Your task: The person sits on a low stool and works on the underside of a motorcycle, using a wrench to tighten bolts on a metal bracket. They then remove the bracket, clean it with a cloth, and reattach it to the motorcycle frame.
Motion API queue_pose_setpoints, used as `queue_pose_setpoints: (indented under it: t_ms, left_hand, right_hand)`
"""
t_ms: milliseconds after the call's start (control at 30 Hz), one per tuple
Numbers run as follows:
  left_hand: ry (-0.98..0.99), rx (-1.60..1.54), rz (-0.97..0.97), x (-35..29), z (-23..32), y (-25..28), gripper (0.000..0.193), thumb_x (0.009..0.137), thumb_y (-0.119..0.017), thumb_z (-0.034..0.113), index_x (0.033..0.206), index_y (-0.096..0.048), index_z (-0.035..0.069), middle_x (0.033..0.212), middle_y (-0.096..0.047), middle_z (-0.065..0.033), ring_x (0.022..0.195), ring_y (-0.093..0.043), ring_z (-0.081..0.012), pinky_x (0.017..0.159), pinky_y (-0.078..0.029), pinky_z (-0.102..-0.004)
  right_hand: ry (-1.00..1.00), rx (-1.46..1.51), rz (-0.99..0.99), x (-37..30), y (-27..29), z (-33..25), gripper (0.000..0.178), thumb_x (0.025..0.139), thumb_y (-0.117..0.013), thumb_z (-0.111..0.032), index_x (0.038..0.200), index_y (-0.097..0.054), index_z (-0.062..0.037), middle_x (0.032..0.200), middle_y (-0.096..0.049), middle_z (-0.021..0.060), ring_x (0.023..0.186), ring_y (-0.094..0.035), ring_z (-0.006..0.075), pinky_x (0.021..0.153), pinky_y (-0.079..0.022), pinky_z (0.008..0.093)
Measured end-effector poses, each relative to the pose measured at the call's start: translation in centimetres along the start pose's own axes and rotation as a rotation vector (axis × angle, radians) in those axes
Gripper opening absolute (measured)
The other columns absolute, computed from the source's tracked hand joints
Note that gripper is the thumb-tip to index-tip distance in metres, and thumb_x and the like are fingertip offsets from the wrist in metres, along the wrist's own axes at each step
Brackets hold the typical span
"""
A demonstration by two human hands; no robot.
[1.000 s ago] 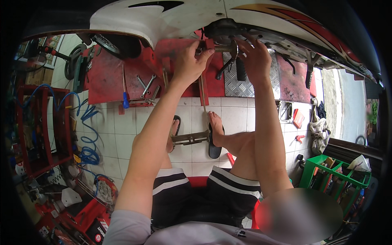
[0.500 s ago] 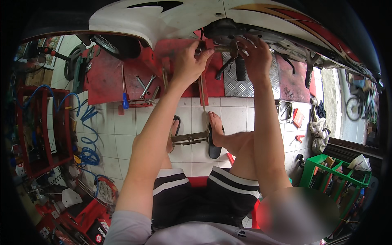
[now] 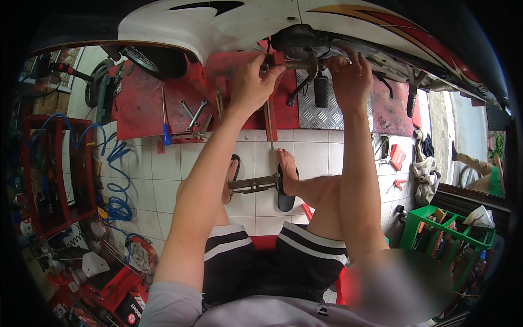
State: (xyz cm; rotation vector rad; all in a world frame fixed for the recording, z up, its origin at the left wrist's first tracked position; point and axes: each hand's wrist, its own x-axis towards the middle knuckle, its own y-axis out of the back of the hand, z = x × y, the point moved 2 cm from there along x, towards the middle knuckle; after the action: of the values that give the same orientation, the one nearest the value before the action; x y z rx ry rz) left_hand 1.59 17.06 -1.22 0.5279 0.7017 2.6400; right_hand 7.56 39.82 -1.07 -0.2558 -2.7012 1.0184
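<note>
Beneath a motorbike's white body panel (image 3: 250,22), my left hand (image 3: 253,84) is closed around the left side of a red metal upright (image 3: 279,61), thumb reaching onto its front. What lies under those fingers is partly hidden. From the upright a brownish metal cylinder (image 3: 297,64) runs rightward to a worn, rounded plate (image 3: 312,65). Just right of that plate is my right hand (image 3: 350,76), its thumb and forefinger curled together and the other fingers raised. Anything in that pinch is too small to make out. A black rubber-covered pedal (image 3: 321,91) hangs below.
On the red platform (image 3: 144,103) lie a blue-handled screwdriver (image 3: 166,131) and several wrenches (image 3: 194,115). A metal foot bar (image 3: 253,185) spans between my feet. Blue coiled hose (image 3: 117,204) rests at left. A green crate (image 3: 425,218) of tools stands at right.
My right hand has shifted rightward, off the rounded plate, and its spread fingers have curled in. My left hand stays put. Outside at right, a person in green has come into view.
</note>
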Motion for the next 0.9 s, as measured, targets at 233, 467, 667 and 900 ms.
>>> queue_pose_setpoints:
  t_ms: [233, 467, 667, 900]
  left_hand:
    - [0.001, -0.012, 0.001, 0.0, -0.1, -0.1, 0.052, 0.094, -0.059, 0.054, 0.116, -0.066, 0.007, 0.098, -0.072, -0.0165, 0.09, -0.068, -0.0387, 0.075, -0.052, -0.0441]
    - [-0.02, -0.051, 0.006, 0.0, -0.1, -0.1, 0.049, 0.095, -0.06, 0.051, 0.115, -0.066, 0.006, 0.098, -0.072, -0.0153, 0.09, -0.068, -0.0375, 0.074, -0.052, -0.0423]
    - [-0.041, -0.048, 0.021, 0.1, -0.1, -0.1, 0.048, 0.095, -0.06, 0.049, 0.114, -0.066, 0.005, 0.097, -0.072, -0.0152, 0.091, -0.068, -0.0367, 0.076, -0.052, -0.042]
    - [-0.021, -0.063, 0.003, 0.0, -0.4, -0.2, 0.046, 0.096, -0.062, 0.045, 0.114, -0.066, 0.004, 0.099, -0.072, -0.0156, 0.09, -0.068, -0.036, 0.077, -0.052, -0.041]
  right_hand:
    - [-0.005, -0.061, 0.031, -0.3, -0.8, 0.6, 0.056, 0.099, -0.039, -0.04, 0.135, -0.051, 0.0007, 0.115, -0.069, 0.0188, 0.115, -0.06, 0.0248, 0.099, -0.039, 0.0373]
    - [0.013, -0.051, -0.077, 0.2, 0.1, 0.2, 0.051, 0.101, -0.037, -0.04, 0.136, -0.051, -0.0044, 0.112, -0.07, 0.0147, 0.107, -0.061, 0.0239, 0.096, -0.04, 0.0375]
    - [-0.209, -0.169, 0.182, -0.4, 0.6, 1.4, 0.052, 0.102, -0.037, -0.039, 0.137, -0.049, -0.0029, 0.121, -0.066, 0.0196, 0.117, -0.058, 0.0297, 0.102, -0.039, 0.0428]
    - [-0.231, -0.232, 0.223, -0.4, 0.3, 0.6, 0.046, 0.103, -0.034, -0.035, 0.134, -0.05, -0.0054, 0.117, -0.067, 0.0229, 0.115, -0.058, 0.0271, 0.101, -0.039, 0.0416]
